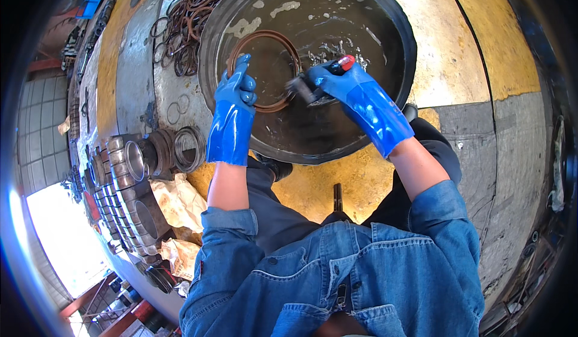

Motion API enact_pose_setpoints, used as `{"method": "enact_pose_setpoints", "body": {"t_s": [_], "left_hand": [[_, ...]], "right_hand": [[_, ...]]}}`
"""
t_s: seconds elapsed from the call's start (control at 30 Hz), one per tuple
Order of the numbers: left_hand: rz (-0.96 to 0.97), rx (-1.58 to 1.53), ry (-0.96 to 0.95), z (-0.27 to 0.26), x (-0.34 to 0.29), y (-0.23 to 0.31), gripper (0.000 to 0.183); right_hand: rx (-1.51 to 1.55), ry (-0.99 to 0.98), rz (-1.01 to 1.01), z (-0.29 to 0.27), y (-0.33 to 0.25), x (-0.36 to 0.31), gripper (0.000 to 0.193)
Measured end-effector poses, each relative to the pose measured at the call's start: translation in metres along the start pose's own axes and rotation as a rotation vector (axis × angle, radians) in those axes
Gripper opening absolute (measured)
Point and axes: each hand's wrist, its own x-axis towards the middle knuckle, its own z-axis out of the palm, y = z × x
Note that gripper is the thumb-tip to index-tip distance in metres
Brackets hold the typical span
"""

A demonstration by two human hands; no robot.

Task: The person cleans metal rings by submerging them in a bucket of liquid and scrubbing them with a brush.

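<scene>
Both my hands wear blue rubber gloves over a wide round black tub (pixel 409 54) of murky water. My left hand (pixel 238 87) is closed on the left side of a large brown ring (pixel 265 34), held above the water. Against the ring's right side, my right hand (pixel 342 83) grips a brush (pixel 308 90) with a red handle end. Motion smears the brush's dark head, so its bristles do not show clearly. Foam patches and splashes mark the water around my right hand.
Many brown and dark rings (pixel 191 18) lie heaped left of the tub. Stacked metal rings (pixel 123 165) and crumpled brown paper (pixel 177 201) sit nearer on the left. My feet flank the tub's near rim on the worn yellow floor (pixel 361 177).
</scene>
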Motion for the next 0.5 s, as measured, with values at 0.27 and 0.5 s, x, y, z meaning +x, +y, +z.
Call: {"method": "enact_pose_setpoints", "body": {"t_s": [0.27,0.5], "left_hand": [[0.01,-0.059,-0.204,0.0,-0.002,-0.001,0.038],[-0.18,-0.111,-0.338,-0.003,-0.002,-0.008,0.038]], "right_hand": [[-0.387,-0.097,0.065,0.014,0.012,0.006,0.029],[-0.75,0.271,-0.375,0.0,0.034,0.023,0.025]]}}
